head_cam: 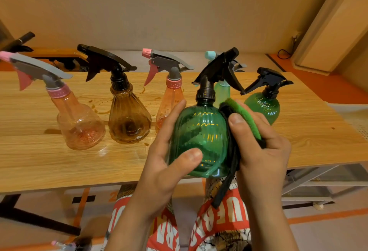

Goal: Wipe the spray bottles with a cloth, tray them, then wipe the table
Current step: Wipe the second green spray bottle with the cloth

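Left hand [169, 163] grips the green spray bottle [201, 137]; right hand [258, 151] presses the cloth [245, 117] against it — best rotate it, covering every rib.

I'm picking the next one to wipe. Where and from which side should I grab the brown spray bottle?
Probably take the brown bottle by its narrow neck under the black cap, reaching from the near side. It stands upright, its belly is wide, its trigger juts left, and a pink bottle crowds that side.
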Tool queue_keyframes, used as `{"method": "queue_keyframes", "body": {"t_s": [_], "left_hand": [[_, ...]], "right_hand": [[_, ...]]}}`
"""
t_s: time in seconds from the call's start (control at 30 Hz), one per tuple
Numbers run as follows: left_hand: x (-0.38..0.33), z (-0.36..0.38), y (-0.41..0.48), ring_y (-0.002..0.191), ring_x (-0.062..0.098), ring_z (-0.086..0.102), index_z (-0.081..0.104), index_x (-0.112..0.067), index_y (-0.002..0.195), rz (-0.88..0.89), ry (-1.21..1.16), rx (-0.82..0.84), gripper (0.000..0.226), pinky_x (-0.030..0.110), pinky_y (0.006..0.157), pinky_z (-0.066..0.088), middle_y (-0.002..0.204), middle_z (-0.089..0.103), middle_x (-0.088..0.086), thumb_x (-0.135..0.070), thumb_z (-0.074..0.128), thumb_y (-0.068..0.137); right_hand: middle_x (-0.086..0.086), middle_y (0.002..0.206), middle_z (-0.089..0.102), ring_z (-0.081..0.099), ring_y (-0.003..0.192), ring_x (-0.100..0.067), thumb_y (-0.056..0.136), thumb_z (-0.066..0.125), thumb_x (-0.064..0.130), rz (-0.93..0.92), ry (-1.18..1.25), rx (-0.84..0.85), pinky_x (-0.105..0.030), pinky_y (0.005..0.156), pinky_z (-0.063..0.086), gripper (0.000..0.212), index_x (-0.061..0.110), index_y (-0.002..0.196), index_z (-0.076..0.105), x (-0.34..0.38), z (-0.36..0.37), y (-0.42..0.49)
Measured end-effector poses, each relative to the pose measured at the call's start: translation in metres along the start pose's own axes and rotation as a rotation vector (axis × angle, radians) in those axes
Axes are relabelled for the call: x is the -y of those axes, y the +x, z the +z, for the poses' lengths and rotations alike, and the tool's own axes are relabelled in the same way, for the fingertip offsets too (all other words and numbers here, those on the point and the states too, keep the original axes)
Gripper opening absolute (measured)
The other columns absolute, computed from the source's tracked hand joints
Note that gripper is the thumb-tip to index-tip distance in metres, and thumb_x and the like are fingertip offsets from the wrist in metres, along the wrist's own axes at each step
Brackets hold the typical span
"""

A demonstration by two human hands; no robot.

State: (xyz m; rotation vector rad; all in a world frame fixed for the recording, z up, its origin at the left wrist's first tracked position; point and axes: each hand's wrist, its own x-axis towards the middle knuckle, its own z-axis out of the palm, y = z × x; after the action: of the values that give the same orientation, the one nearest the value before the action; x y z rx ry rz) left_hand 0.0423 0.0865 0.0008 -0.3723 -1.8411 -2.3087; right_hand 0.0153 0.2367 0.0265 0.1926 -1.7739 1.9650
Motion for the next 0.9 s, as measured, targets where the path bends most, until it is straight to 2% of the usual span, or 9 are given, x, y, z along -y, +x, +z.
{"method": "queue_keyframes", "body": {"t_s": [0.13,0.27,0.4,0.47,0.57,0.7,0.9], "left_hand": [[-0.002,0.005,0.0,0.131,0.025,0.06,0.043,-0.039,0.153,0.063,0.046,-0.048,0.075,0.034,0.098,0.055,0.144,0.06,0.0,-0.025,0.07,0.084],[-0.004,0.007,-0.001,0.133,0.016,0.059,0.041,-0.035,0.154,0.121,0.129,-0.081,0.077,0.023,0.098,0.053,0.148,0.057,-0.003,-0.026,0.071,0.084],[-0.004,0.008,-0.001,0.137,0.021,0.055,0.04,-0.046,0.153,0.123,0.204,-0.071,0.078,0.034,0.103,0.054,0.152,0.051,0.001,-0.036,0.073,0.083],[-0.005,0.008,-0.001,0.138,0.021,0.054,0.04,-0.049,0.152,0.118,0.222,-0.072,0.077,0.035,0.104,0.054,0.153,0.05,-0.001,-0.038,0.073,0.083],[-0.005,0.006,-0.001,0.138,0.017,0.053,0.041,-0.049,0.151,0.127,0.251,-0.075,0.076,0.029,0.104,0.052,0.153,0.049,-0.006,-0.038,0.073,0.083],[-0.003,0.005,-0.001,0.142,0.01,0.046,0.04,-0.053,0.149,0.155,0.422,-0.081,0.076,0.021,0.106,0.047,0.153,0.042,-0.016,-0.043,0.074,0.081],[-0.003,0.006,-0.001,0.144,0.001,0.038,0.041,-0.052,0.149,0.182,0.539,-0.123,0.077,0.009,0.105,0.038,0.153,0.036,-0.022,-0.047,0.073,0.079]], "right_hand": [[-0.012,0.101,0.07,0.066,0.093,-0.009,0.089,0.074,0.022,0.009,-0.001,-0.009,-0.019,0.076,0.052,0.025,0.014,0.112,0.077,-0.003,0.002,-0.003],[-0.004,0.097,0.066,0.065,0.092,-0.01,0.089,0.073,0.027,-0.102,-0.08,0.021,-0.024,0.078,0.053,0.027,0.022,0.115,0.075,-0.001,0.005,-0.012],[-0.016,0.101,0.068,0.067,0.09,-0.009,0.089,0.073,0.021,0.001,-0.002,-0.003,-0.019,0.074,0.053,0.024,0.015,0.112,0.077,0.0,0.006,-0.005],[-0.016,0.101,0.068,0.066,0.09,-0.007,0.089,0.073,0.018,-0.01,-0.012,0.001,-0.017,0.074,0.052,0.024,0.014,0.113,0.076,0.0,0.006,-0.005],[-0.008,0.097,0.066,0.064,0.091,-0.007,0.089,0.074,0.018,-0.061,-0.067,0.049,-0.019,0.076,0.051,0.024,0.019,0.114,0.075,-0.001,0.003,-0.007],[-0.006,0.097,0.07,0.067,0.093,-0.012,0.088,0.074,0.025,0.002,-0.094,0.055,-0.021,0.078,0.052,0.024,0.021,0.111,0.078,-0.003,-0.006,-0.001],[0.003,0.094,0.067,0.066,0.095,-0.016,0.089,0.072,0.024,-0.083,-0.213,0.142,-0.02,0.077,0.05,0.027,0.03,0.115,0.075,0.004,-0.008,-0.005]]}}
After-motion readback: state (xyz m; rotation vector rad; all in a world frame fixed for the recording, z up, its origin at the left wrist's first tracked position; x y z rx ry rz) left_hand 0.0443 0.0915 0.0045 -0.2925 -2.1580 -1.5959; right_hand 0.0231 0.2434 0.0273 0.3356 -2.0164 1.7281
